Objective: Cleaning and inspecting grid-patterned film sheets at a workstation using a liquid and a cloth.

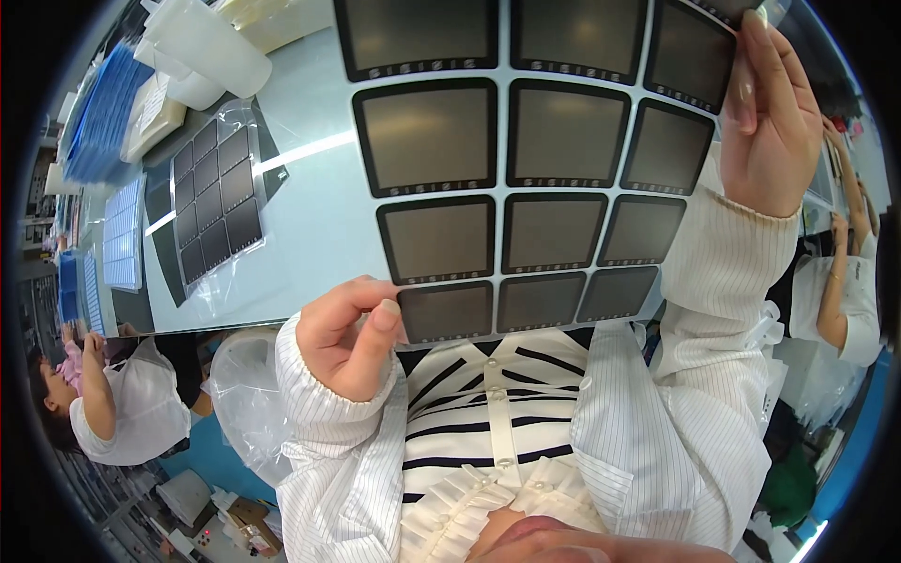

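Observation:
A large thin sheet [502,141] with rows of dark, black-bordered rectangles is held up in front of me, tilted over the table's near edge. My left hand [347,338] pinches its lower left corner between thumb and fingers. At the upper right, my right hand [774,122] grips the sheet's edge, its fingers partly behind it. The top of the sheet runs out of view. A smaller-looking sheet of similar dark rectangles [214,192] lies to the left on the table, on clear plastic film.
A translucent white plastic jug [211,47] stands at the back left, beside a stack of blue sheets [105,113]. A pale blue ribbed tray [123,233] sits near the left. A clear plastic bag [249,399] hangs below the table edge. People work at both sides.

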Available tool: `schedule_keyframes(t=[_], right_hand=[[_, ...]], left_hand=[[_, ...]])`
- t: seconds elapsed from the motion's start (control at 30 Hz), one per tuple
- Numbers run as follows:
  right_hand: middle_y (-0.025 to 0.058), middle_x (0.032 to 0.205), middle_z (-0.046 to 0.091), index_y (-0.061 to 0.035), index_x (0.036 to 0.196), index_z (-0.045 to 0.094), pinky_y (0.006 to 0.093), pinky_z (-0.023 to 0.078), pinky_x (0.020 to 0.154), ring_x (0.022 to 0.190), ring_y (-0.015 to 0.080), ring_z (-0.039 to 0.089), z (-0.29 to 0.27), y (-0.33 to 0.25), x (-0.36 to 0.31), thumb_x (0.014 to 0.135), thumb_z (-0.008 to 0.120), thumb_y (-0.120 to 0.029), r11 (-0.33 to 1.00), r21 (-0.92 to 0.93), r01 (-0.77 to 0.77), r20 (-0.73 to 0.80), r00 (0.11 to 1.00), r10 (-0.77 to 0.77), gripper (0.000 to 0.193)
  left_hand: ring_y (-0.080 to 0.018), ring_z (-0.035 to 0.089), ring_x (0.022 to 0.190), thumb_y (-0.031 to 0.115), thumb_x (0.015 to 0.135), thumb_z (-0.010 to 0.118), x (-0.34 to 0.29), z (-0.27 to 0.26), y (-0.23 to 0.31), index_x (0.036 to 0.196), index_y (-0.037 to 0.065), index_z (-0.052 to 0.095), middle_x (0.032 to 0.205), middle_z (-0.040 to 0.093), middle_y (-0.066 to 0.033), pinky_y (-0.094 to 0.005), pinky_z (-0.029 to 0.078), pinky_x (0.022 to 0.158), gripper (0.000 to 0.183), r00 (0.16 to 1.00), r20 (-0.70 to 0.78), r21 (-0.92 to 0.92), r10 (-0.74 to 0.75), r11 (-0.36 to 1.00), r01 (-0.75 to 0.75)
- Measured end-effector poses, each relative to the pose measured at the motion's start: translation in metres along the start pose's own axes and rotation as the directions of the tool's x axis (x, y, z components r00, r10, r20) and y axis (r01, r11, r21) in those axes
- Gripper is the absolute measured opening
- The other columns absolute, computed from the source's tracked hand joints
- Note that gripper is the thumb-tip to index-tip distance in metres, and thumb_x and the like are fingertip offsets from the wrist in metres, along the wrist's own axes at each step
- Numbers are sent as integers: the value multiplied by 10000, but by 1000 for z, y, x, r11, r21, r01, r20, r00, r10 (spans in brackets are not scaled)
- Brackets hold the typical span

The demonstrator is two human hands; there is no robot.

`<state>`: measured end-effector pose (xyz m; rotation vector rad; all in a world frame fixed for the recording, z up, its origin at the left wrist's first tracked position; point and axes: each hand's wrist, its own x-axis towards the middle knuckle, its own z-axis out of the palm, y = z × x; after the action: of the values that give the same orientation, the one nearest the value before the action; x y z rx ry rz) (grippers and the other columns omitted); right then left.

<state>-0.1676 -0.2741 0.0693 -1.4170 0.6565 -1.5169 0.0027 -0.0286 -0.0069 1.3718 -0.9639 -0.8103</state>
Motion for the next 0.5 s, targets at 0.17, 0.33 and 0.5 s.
schedule_keyframes(t=[0.17,0.33,0.5], right_hand=[[90,953,635,52,1154,536,107,311,504,508,45,347,-55,18,24,937,439,-107,989,104,105,231,965,-127,286],[133,1042,621,55,1146,540,116,361,568,511,73,349,-54,16,29,941,428,-105,984,129,125,40,991,-132,284],[134,1008,623,46,1125,554,122,362,558,503,65,361,-58,13,32,928,459,-111,985,117,129,103,985,-142,269]], left_hand=[[-110,547,597,64,863,523,-1,1,2,975,-68,583,685,593,-65,-217,436,588,183,1000,22,94,-2,996,0],[-100,543,568,46,850,536,1,2,-3,1024,-64,580,660,577,-43,-212,438,576,210,999,5,108,48,993,-48],[-90,535,555,34,856,532,4,7,1,1095,-73,543,649,559,-31,-194,433,549,262,996,-57,48,75,996,-72]])
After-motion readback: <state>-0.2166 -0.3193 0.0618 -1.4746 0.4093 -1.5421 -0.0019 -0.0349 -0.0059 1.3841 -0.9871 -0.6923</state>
